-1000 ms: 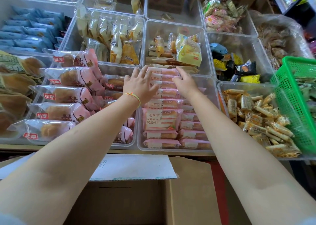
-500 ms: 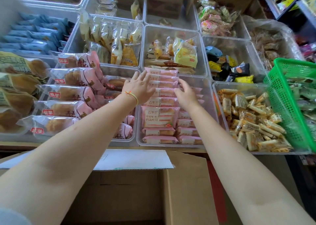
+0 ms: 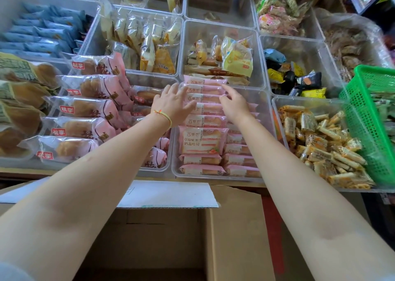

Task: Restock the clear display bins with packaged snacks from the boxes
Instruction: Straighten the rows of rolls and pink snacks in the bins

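Pink plastic-wrapped cake packets [image 3: 203, 109] stand in rows inside clear plastic display bin [image 3: 267, 118]. I see left hand [image 3: 173, 105] and right hand [image 3: 233, 105], fingers straight, flanking stack's far end, touching packets. Brown cardboard box [image 3: 235, 227] below.

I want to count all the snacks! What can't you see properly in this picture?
Head view:
- Pink-wrapped toast packets: the left hand and right hand cover part of the rows.
- Brown cardboard box: inside is dark, bottom edge cuts it off.
- Green plastic basket: right edge cuts it.
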{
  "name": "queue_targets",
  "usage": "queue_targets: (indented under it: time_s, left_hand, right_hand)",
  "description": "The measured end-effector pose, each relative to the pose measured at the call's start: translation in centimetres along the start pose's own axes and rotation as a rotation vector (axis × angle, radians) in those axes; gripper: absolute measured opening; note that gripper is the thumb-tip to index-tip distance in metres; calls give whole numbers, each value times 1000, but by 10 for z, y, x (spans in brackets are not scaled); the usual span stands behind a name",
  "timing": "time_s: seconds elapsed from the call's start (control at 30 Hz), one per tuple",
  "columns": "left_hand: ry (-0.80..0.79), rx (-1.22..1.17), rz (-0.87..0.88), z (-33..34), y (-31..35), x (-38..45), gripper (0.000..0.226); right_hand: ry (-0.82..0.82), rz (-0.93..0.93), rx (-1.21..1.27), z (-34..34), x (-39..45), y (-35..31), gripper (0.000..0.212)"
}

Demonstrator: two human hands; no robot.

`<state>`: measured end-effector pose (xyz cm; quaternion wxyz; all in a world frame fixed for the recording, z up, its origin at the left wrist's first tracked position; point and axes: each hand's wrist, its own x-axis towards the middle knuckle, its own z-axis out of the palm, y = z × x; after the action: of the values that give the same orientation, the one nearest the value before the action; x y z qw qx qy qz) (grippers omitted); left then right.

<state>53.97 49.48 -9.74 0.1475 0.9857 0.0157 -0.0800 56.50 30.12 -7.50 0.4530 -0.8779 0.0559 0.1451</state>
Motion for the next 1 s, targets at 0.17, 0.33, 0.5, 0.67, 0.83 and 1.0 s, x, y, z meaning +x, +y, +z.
queue_targets:
  time_s: [0.17, 0.33, 0.5, 0.67, 0.83, 1.0]
  left_hand:
    - [68, 108, 131, -6, 11, 14, 72]
    - [-10, 153, 110, 4, 7, 32, 75]
    - [16, 135, 71, 10, 7, 27, 73]
    - [140, 20, 99, 9, 21, -15, 64]
    - [129, 174, 233, 23, 19, -55, 77]
    - [6, 294, 219, 27, 9, -69, 83]
  right_hand:
    - [14, -16, -22, -3, 16, -7, 57]
    - [-50, -32, -55, 7, 26, -11, 60]
    - [-4, -89, -40, 8, 20, 0, 56]
    - [126, -191, -29, 17, -27, 24, 53]
    - [86, -229, -147, 29, -53, 42, 68]
    - [153, -288, -196, 18, -66, 54, 82]
